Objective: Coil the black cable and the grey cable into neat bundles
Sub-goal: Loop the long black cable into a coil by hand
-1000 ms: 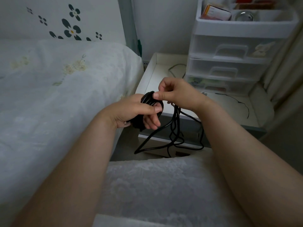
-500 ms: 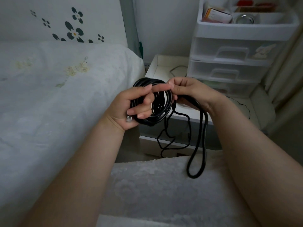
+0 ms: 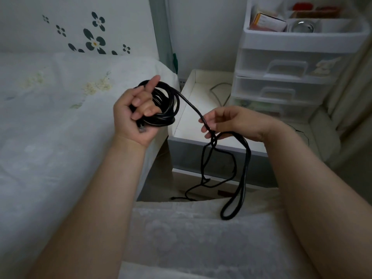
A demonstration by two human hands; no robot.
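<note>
The black cable (image 3: 171, 105) is partly wound into a coil of several loops around the fingers of my left hand (image 3: 134, 117), which grips it above the bed's edge; a plug end shows at the palm. One strand runs right and down from the coil into my right hand (image 3: 227, 121), which pinches it. Below that hand the loose rest of the cable hangs in tangled loops down to the floor and onto the pale rug. A thin grey cable (image 3: 218, 91) lies on the low white table near the drawers.
A bed with a white cover (image 3: 50, 117) fills the left. A low white table (image 3: 193, 125) stands ahead, with a plastic drawer unit (image 3: 285, 63) on its far right side. A pale rug (image 3: 191, 234) lies below. A curtain hangs at the right edge.
My hands have come apart: the left one moved left with the coil, the right one slid down and right along the cable, drawing out a straight strand between them.
</note>
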